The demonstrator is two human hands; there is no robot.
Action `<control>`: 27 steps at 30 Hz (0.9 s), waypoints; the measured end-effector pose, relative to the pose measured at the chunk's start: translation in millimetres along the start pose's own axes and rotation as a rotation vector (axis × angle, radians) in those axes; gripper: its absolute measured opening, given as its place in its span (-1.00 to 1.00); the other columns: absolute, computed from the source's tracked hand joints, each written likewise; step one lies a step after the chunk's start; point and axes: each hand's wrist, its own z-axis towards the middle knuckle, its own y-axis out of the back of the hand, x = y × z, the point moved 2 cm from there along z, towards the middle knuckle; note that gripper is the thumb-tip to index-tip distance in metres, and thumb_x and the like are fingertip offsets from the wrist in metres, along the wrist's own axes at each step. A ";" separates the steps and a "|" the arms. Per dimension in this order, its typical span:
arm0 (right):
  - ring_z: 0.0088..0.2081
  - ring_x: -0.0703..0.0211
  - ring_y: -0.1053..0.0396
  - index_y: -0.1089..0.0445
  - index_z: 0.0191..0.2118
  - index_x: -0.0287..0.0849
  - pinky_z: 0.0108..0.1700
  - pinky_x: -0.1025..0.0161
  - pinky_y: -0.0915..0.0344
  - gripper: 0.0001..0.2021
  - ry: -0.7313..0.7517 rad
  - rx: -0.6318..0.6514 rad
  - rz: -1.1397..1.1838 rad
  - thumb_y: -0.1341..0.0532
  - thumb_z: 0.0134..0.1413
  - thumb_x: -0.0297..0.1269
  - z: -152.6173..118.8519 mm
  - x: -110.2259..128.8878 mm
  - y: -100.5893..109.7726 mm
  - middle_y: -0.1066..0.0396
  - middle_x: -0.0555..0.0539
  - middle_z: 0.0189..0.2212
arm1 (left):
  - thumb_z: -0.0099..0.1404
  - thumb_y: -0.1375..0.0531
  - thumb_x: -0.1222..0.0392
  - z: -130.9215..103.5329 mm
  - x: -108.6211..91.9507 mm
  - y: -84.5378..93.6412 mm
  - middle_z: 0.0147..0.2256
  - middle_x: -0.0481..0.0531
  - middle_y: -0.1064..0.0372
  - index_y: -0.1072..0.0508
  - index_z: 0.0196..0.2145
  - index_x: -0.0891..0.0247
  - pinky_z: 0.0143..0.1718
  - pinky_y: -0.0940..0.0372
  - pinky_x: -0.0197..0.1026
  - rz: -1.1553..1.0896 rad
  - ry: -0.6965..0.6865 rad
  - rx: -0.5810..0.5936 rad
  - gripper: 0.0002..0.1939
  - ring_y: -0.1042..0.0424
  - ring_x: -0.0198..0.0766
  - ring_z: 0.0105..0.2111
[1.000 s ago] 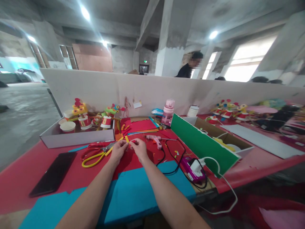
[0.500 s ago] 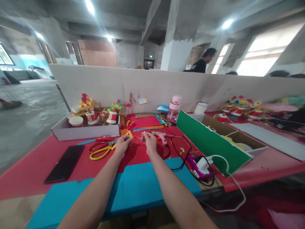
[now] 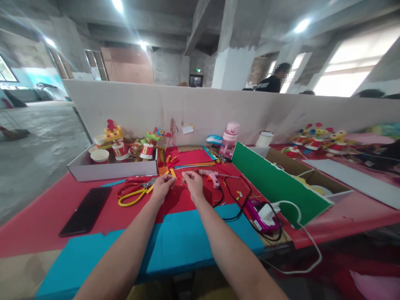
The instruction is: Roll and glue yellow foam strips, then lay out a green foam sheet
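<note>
My left hand (image 3: 163, 186) is closed in a pinch over the red table cover, and whatever its fingertips hold is too small to make out. Across a narrow gap, my right hand (image 3: 193, 183) pinches too, with thumb and fingertips together; I cannot make out anything in it. A pink glue gun (image 3: 213, 178) lies just right of my right hand. Beside my left hand are yellow-handled scissors (image 3: 133, 198) and red-handled pliers (image 3: 131, 185). Yellow strips (image 3: 173, 173) lie right behind my left fingers.
Left stands a white box (image 3: 112, 171) with paper-cup figures; a black phone (image 3: 86, 211) lies before it. Right are a green-sided box (image 3: 278, 185) and a purple power strip (image 3: 263, 217) with cords. Blue sheets (image 3: 184, 239) line the front edge. A person (image 3: 271, 83) is beyond the partition.
My right hand has shifted slightly left, its fingertips still pinched. My left hand stays nearly in place. The view has tilted a little, and the person behind the partition has moved right.
</note>
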 end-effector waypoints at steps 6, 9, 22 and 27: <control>-0.56 0.26 -0.32 -0.41 -0.52 -0.19 -0.43 0.28 -0.31 -0.73 -0.188 0.062 0.191 -0.33 -0.30 -0.08 0.8 -7.2 -1.2 -0.39 0.03 -0.64 | -0.07 -0.37 0.01 -0.7 -1.0 -0.9 -0.63 -0.08 -0.29 -0.42 -0.50 0.32 -0.56 -0.10 -0.32 -0.051 0.005 0.025 -0.67 -0.21 -0.41 -0.64; -0.55 0.28 -0.33 -0.43 -0.50 -0.19 -0.37 0.27 -0.35 -0.72 -0.277 0.202 0.255 -0.37 -0.37 -0.12 -4.8 -10.0 -8.6 -0.41 0.05 -0.61 | -0.08 -0.38 0.01 -1.5 -2.6 -2.4 -0.59 -0.04 -0.34 -0.45 -0.47 0.33 -0.55 -0.12 -0.32 -0.063 0.012 0.050 -0.66 -0.23 -0.41 -0.62; -0.50 0.31 -0.35 -0.47 -0.39 -0.21 -0.32 0.28 -0.34 -0.61 -0.329 0.221 0.328 -0.44 -0.47 -0.14 -7.2 -12.9 -9.6 -0.44 0.04 -0.55 | -0.10 -0.38 -0.01 -2.7 -5.4 -2.0 -0.60 -0.05 -0.34 -0.45 -0.48 0.34 -0.56 -0.14 -0.32 -0.007 -0.001 0.023 -0.64 -0.23 -0.41 -0.63; -0.50 0.32 -0.35 -0.48 -0.39 -0.20 -0.31 0.28 -0.35 -0.61 -0.307 0.236 0.314 -0.44 -0.45 -0.11 -8.1 -10.8 -10.0 -0.45 0.03 -0.53 | -0.08 -0.36 -0.01 -2.6 -5.6 -0.9 -0.61 -0.05 -0.33 -0.45 -0.49 0.33 -0.55 -0.15 -0.32 0.016 -0.013 0.013 -0.66 -0.24 -0.40 -0.62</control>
